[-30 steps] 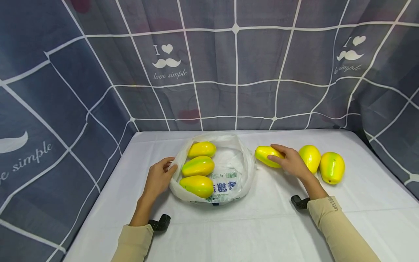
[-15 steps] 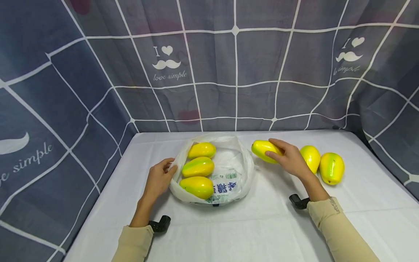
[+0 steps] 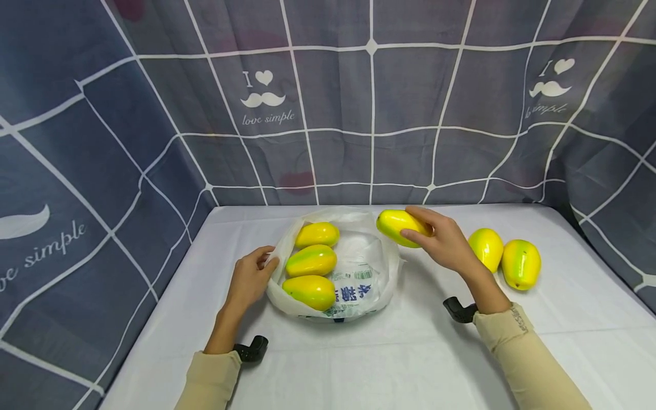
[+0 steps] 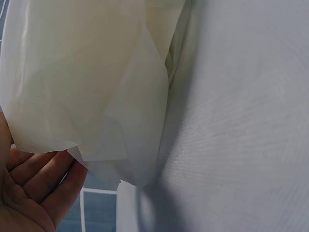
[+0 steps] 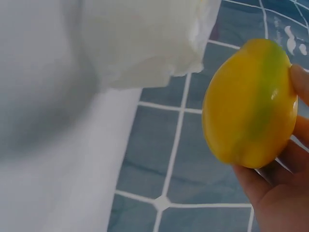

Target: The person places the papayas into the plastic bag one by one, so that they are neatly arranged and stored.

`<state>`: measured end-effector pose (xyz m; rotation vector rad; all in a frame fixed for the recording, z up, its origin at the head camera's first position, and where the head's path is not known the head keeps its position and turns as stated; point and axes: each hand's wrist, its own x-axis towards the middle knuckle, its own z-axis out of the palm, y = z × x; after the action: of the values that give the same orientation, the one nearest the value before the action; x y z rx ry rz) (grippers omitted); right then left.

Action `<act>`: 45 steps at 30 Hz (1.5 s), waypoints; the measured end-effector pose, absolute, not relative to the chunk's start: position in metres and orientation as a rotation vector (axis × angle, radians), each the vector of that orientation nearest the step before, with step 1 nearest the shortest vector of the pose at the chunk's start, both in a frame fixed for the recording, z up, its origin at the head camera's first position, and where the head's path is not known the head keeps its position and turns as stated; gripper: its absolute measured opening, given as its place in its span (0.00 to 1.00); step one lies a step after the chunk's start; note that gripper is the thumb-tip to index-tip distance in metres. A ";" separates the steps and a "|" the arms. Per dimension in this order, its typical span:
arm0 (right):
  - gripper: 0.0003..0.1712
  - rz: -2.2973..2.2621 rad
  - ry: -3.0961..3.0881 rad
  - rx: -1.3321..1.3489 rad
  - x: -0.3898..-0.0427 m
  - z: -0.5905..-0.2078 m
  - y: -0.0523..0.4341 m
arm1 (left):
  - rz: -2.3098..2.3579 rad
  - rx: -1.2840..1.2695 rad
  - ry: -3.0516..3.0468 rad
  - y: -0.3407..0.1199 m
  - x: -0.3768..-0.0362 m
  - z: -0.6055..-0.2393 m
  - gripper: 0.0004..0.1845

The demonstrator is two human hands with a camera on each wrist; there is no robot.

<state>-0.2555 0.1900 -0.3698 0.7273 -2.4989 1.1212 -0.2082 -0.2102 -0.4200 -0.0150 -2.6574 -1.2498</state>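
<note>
My right hand grips a glossy yellow papaya with a green streak, held up at the right rim of a white plastic bag. In the right wrist view, thumb and fingers curl round the same papaya, off to the side of the bag. My left hand pinches the bag's left rim; in the left wrist view its fingers lie behind the thin plastic. Inside the bag's left half, three papayas lie in a column, the middle papaya among them.
To the right, two more papayas stand side by side on the white cloth, a nearer papaya and a papaya close by my right forearm. A grey checked curtain rises behind and beside the table.
My right hand has lifted the papaya and carried it left, from beside the bag to over its right rim. The left hand keeps its place at the bag.
</note>
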 end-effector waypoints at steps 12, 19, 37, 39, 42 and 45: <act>0.29 1.188 -2.528 0.798 -0.266 -0.356 0.144 | -1.238 -0.045 -2.644 -0.211 -0.208 -0.420 0.19; 0.30 1.221 -2.576 0.812 -0.277 -0.364 0.120 | -1.245 -0.062 -2.634 -0.211 -0.209 -0.420 0.19; 0.29 0.987 -2.742 0.746 -0.291 -0.386 0.106 | -1.248 -0.050 -2.631 -0.210 -0.210 -0.422 0.19; 0.29 0.952 -2.748 0.750 -0.290 -0.387 0.103 | -1.247 -0.049 -2.633 -0.211 -0.210 -0.422 0.19; 0.28 0.890 -2.747 0.768 -0.291 -0.389 0.100 | -1.250 -0.045 -2.636 -0.211 -0.210 -0.423 0.19; 0.27 0.844 -2.747 0.780 -0.291 -0.391 0.096 | -1.253 -0.041 -2.637 -0.212 -0.210 -0.423 0.19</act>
<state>-0.2913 0.0965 -0.3910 0.7800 -2.7472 0.8440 -0.2096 -0.2118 -0.4226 -0.0408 -2.6370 -1.2531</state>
